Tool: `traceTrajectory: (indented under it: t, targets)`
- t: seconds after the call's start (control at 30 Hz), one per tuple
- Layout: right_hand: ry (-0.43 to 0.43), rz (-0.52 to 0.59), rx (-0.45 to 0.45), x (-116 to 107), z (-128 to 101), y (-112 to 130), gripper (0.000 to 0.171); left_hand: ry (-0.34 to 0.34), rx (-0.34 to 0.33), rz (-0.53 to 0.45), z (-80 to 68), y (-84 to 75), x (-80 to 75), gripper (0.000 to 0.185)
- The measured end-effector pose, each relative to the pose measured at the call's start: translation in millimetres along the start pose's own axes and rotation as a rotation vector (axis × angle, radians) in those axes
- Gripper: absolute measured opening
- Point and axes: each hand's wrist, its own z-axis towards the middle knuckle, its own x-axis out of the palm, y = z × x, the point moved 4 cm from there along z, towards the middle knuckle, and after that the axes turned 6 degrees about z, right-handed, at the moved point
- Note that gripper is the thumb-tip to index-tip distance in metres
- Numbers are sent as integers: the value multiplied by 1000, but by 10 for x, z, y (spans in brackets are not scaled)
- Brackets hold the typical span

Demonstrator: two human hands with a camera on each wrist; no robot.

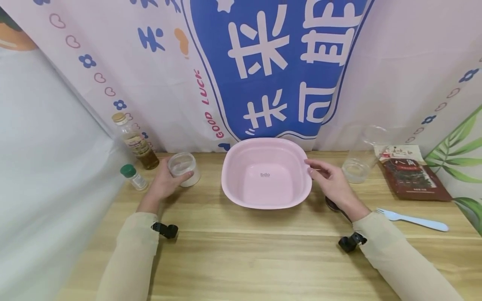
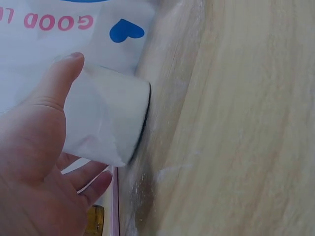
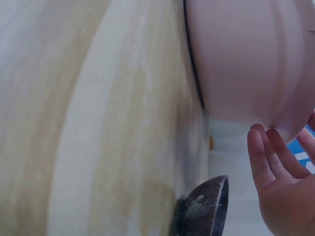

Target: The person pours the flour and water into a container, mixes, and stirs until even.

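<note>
In the head view, a clear jar point(image 1: 192, 177) with white contents stands on the table left of a pink plastic basin point(image 1: 265, 200). My left hand point(image 1: 164, 182) holds this jar from its left side. Its thumb lies across the jar point(image 2: 108, 113) in the left wrist view, with the other fingers round the far side. At the basin's right side, my right hand point(image 1: 331, 184) touches the rim with its fingertips. The right wrist view shows the fingers of that hand point(image 3: 288, 196) fairly straight against the basin's outer wall point(image 3: 241, 64).
Left stand a corked oil bottle point(image 1: 141, 150) and a green-capped shaker point(image 1: 134, 177). A dark ladle or spoon point(image 3: 202, 206) lies under my right forearm, partly hidden. To the right are a clear tall container point(image 1: 355, 167), a brown food packet point(image 1: 414, 179) and a pale blue fork point(image 1: 418, 220).
</note>
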Motion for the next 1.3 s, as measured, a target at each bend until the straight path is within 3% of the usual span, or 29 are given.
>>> traceTrajectory:
  t: [0.13,0.3,0.43,0.67,1.3]
  targets:
    - [-2,1,3,11,-2,1,41,-28,14,-1,-16,-15,-6,99]
    - [-19,23,11,-3,2,1,40,-62,93,-14,-23,-145,-19,91]
    - [-26,12,29,-20,-8,4,40,-42,128,-18,-41,-281,-17,89]
    - [-25,25,53,-23,-20,13,41,-5,131,-32,-100,-448,-18,93]
    - [-19,0,20,-34,43,27,40,-18,276,-30,-186,-927,-90,95]
